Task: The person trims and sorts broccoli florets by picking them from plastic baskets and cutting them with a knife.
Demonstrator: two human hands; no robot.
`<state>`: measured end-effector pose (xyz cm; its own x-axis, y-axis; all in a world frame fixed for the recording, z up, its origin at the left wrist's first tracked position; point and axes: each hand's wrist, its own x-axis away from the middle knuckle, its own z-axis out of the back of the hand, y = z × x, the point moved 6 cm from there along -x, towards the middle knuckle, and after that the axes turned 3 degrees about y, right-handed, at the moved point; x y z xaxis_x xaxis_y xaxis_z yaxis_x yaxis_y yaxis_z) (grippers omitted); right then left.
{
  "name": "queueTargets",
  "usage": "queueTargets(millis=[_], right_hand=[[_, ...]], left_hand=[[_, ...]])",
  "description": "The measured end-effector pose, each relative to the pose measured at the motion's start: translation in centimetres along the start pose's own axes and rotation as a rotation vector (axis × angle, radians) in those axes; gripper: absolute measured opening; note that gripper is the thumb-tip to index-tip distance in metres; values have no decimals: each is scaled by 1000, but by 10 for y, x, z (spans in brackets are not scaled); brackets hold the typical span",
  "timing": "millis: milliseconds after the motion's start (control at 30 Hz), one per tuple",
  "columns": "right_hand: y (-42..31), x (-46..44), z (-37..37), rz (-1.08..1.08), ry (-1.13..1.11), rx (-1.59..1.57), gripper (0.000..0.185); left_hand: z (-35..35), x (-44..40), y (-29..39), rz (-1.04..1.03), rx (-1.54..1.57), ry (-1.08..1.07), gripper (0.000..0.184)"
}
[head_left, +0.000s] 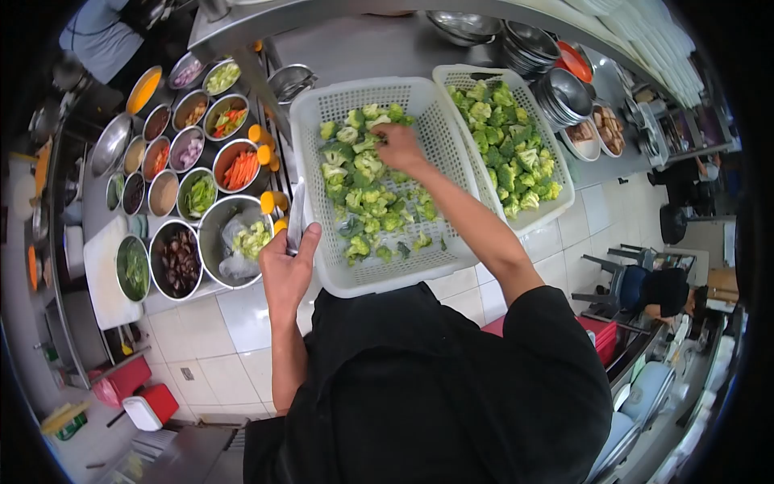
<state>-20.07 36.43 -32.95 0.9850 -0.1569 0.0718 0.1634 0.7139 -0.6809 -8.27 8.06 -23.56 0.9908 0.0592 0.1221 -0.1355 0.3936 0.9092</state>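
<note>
My left hand point(289, 270) is closed around a knife point(297, 211), its blade pointing up beside the left rim of a white perforated basket point(442, 173). Broccoli florets point(368, 211) lie in a loose heap inside this basket. Over the upper part of the heap, my right hand point(401, 151) has its fingers bent together at a broccoli floret point(372, 139); the fingertips partly cover it. A second white basket point(556, 206), also filled with broccoli pieces point(506, 141), stands against the first on its right.
Metal pots of cut vegetables, among them carrots point(240, 171), crowd the left counter near orange-capped bottles point(272, 202) and a white cutting board point(113, 270). Stacked metal bowls point(564, 97) stand at right. A shelf point(355, 18) crosses above. Another person point(105, 40) is at upper left.
</note>
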Motion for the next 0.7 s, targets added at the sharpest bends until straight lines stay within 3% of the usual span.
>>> queueTargets(millis=[133,233,467,633,700], right_hand=[[7,13,18,-81,-138,-732,34],[-4,35,40,-176,-145,-982,32],[7,71,114,-126,46,-1166,37],[59,101,206,-147,441,-571,37],[76,117,230,-179,369,-111,33]], left_hand=[[1,-2,-5,17,10,1,37],[-3,-3,-3,18,26,-9,35],[-12,-2,6,3,34,-56,34],[-11,-4,4,-25,-8,-49,37],[-11,-5,0,-32,-9,-50,37]])
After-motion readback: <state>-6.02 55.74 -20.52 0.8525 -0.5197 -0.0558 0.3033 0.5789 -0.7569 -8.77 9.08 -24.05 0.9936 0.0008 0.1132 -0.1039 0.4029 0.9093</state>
